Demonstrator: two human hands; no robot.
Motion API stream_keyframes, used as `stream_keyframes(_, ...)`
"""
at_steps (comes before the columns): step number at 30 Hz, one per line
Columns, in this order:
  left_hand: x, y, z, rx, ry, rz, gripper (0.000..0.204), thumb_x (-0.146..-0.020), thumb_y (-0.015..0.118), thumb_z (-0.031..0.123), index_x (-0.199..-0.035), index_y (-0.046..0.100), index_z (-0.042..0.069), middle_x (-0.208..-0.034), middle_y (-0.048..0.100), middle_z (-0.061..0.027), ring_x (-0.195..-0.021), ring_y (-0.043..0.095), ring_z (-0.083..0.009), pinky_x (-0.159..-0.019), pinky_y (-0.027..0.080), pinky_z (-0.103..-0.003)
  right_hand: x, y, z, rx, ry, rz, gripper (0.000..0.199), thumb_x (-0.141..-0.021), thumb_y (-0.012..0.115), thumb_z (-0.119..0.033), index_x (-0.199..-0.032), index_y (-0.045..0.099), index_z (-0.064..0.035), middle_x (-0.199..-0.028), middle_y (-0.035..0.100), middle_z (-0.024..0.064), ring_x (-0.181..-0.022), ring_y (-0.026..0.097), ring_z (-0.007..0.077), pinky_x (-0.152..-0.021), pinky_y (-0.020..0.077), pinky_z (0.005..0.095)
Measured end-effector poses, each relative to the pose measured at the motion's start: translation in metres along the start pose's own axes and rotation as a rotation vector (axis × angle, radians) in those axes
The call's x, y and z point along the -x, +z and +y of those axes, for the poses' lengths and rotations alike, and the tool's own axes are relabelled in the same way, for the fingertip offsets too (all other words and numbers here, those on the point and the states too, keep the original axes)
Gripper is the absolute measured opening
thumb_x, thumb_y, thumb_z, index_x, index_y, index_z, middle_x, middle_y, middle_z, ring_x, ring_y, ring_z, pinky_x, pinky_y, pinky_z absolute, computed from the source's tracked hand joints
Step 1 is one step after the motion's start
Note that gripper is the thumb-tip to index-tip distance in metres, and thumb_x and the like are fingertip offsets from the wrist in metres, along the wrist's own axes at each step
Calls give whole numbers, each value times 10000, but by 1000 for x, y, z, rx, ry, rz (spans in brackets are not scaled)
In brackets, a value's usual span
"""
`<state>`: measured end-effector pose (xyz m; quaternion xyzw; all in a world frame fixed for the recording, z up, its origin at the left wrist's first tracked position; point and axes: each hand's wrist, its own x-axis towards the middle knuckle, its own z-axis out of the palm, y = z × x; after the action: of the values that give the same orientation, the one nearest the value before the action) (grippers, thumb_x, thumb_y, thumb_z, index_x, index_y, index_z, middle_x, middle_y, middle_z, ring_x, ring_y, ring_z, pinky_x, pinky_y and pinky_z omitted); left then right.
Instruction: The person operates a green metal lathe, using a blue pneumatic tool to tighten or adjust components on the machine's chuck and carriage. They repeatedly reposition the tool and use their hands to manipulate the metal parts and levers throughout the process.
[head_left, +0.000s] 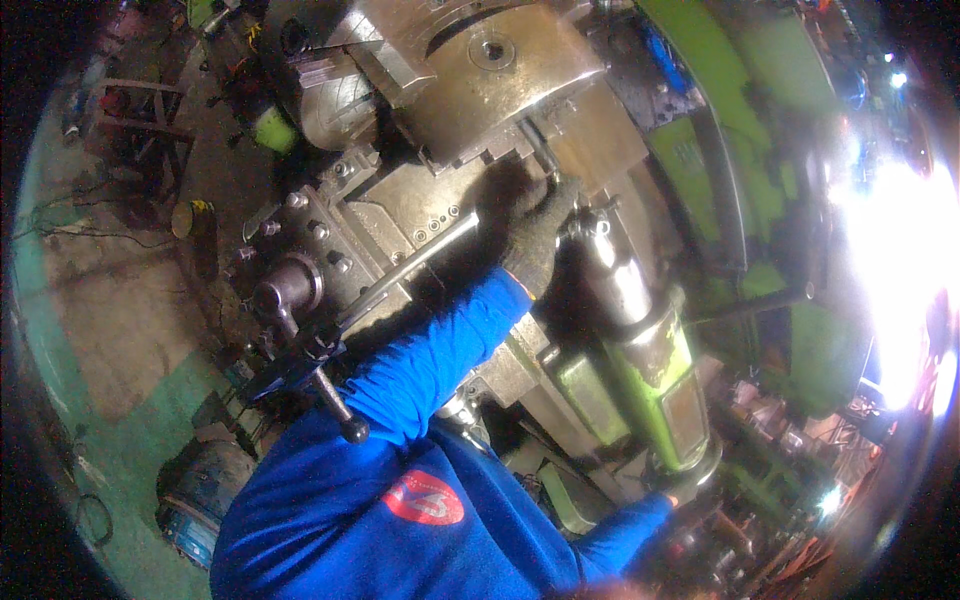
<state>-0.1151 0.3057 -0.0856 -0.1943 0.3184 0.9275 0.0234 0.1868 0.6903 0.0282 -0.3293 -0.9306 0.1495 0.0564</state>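
My left hand (540, 235), in a dark grey glove, reaches between the big steel lathe chuck (500, 60) and the tailstock's bright metal quill (622, 285). Its fingers are curled at the lower end of a slim metal rod (540, 148) that runs toward the chuck. Shadow and the glove hide what exactly they grip. Down at the right, my right hand (686, 488) is at the rear end of the green tailstock (665, 385), by its round handwheel (697, 462). Most of its fingers are hidden there.
Left of my left forearm stands the tool post (290, 285) with bolts and a ball-ended lever (352, 428). A long bar handle (410, 262) slants past my sleeve. A blue drum (195, 500) stands on the floor at the lower left. Glaring light fills the right side.
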Motion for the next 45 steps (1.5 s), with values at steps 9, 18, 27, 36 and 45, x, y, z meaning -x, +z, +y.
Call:
stream_keyframes(9,2,3,1,-14,-9,42,388,-972,692,309,-1227,652,19,-1073,638,-46,-972,586,-129,-819,480,-271,-12,-1,20,-490,269,21,1380,-431,932,-184,-1578,166,-128,-1508,455,65,-1349,472,234,-1157,410,396)
stream_keyframes(18,-2,-1,0,-74,-7,6,317,-983,674,303,-1148,687,33,-1054,646,-23,-937,582,-110,-814,481,-271,-9,-5,-15,-702,365,46,1310,-483,907,-209,-1577,191,-125,-1483,481,83,-1338,483,244,-1138,421,403)
stream_keyframes(27,1,6,-1,-44,32,48,288,-992,658,276,-1142,689,32,-1043,655,-14,-940,579,-103,-811,485,-270,6,-7,-20,103,-138,9,962,-748,759,-225,-1561,252,-137,-1461,494,92,-1309,502,275,-1088,466,433)
stream_keyframes(36,-4,0,-10,-65,53,33,282,-985,667,260,-1140,691,26,-1032,663,-25,-943,574,-103,-820,481,-273,-4,-10,0,127,-158,28,1001,-683,771,-345,-1546,298,-161,-1504,434,111,-1337,470,297,-1076,464,432)
stream_keyframes(45,1,3,-1,-40,38,44,303,-978,682,261,-1153,690,14,-1066,667,-21,-940,577,-114,-836,479,-277,-8,-9,14,-520,226,-35,812,-840,665,-440,-1550,313,-261,-1559,385,74,-1354,439,359,-993,493,571)
